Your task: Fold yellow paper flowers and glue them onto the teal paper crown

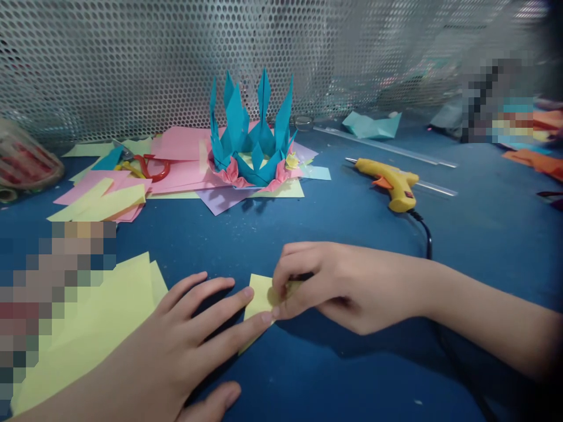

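Note:
A small yellow piece of paper [260, 293] lies on the blue table between my hands. My left hand [197, 334] is spread, palm down, with two fingertips pressing the paper's left and lower edge. My right hand [334, 287] has its fingers pinched together on the paper's right side, covering part of it. Under and beside my left wrist are larger yellow sheets [101, 316]. Behind both hands stands a blue folded-paper crown shape [259, 146] with upright points and pink folded pieces around its base.
A yellow glue gun [387, 181] lies at the right, its black cord [426, 228] running under my right forearm. Clear glue sticks [387, 146] lie behind it. Red-handled scissors [152, 168] rest among coloured paper at the left, near a clear jar [29, 155]. A perforated metal panel [145, 64] stands behind.

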{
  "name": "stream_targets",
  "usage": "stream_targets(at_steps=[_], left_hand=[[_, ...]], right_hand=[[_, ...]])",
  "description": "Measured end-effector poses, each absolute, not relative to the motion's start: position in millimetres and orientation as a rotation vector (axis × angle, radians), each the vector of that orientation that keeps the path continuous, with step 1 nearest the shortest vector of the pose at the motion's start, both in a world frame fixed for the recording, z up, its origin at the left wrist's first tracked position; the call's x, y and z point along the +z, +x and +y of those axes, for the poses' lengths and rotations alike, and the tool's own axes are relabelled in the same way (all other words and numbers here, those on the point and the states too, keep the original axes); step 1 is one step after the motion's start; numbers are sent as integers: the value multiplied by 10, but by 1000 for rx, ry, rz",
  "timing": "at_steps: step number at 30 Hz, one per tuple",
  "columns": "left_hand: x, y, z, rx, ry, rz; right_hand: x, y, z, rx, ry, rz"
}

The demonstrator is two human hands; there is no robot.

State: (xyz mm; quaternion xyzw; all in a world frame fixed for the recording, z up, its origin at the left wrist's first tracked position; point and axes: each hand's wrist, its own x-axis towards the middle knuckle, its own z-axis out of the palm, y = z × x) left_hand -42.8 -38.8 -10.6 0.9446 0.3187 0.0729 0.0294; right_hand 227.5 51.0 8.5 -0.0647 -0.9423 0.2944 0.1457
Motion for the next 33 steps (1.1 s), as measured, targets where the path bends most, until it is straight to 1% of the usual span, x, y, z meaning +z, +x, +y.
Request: stream_targets(at_steps=[6, 10, 16, 20, 26, 33], left_hand=[[-95, -439, -401, 224, 2915, 955], [-98, -431, -406, 173, 2933, 937], [-113, -382, -439, 238, 2883, 1030], [-109, -385, -450, 208, 2918, 1015], [-82, -389, -418, 171, 2988, 919], [-58, -383, -403, 167, 2975, 919]], right_hand=[[118, 2298, 567, 1078, -307, -2664], [82, 2254, 576, 1174, -561, -2564], [18, 2124, 528, 1358, -823, -2313], [42, 2044, 437, 1299, -935, -2259], [52, 1984, 317, 1084, -1041, -2281], [16, 1981, 258, 1016, -1113, -2280]])
